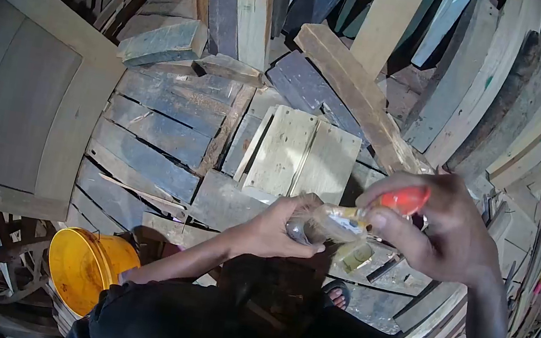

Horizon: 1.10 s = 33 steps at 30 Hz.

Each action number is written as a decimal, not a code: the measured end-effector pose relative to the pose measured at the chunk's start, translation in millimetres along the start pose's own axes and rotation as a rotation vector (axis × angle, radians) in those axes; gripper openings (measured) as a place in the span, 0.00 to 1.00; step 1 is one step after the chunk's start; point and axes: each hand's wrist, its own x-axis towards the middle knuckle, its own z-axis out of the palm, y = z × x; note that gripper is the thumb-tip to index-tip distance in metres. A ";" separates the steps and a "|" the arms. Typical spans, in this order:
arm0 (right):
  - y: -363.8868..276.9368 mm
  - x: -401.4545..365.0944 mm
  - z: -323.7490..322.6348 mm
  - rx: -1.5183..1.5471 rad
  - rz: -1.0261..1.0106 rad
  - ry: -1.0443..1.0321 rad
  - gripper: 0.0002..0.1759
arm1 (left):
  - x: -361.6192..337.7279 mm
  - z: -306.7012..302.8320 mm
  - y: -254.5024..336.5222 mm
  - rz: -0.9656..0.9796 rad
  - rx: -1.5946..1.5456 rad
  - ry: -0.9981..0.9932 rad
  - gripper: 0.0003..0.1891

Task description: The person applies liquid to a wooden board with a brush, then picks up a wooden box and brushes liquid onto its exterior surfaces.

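My left hand (284, 227) is closed around a smeared, see-through bottle (341, 223) with a whitish label, held on its side in front of my lap. A grey, shiny rounded end shows beside my left fingers. My right hand (440, 229) is closed on a bright red rounded piece (404, 199), gripped between thumb and fingers. The right thumb tip is right at the bottle's yellowish end; motion blur hides the detail there. Just below the bottle in this view is a small yellowish see-through container (356, 257).
Pale joined boards (300, 156) lie on the slatted wooden floor (147, 154) ahead. A thick beam (359, 91) slants behind them. Planks (500, 84) lean along the right and back. A panelled wooden door (29, 98) and a yellow bucket (77, 266) stand at left.
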 end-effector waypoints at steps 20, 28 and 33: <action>-0.2 18.8 16.1 0.349 0.479 0.415 0.23 | 5.4 13.3 -2.4 0.104 0.188 0.452 0.28; 10.8 6.9 27.4 0.361 0.226 0.234 0.12 | 2.9 0.9 -7.5 0.147 0.061 0.439 0.24; 15.8 1.2 11.8 0.220 -0.019 0.043 0.10 | 2.5 -19.2 1.0 0.033 0.081 0.121 0.25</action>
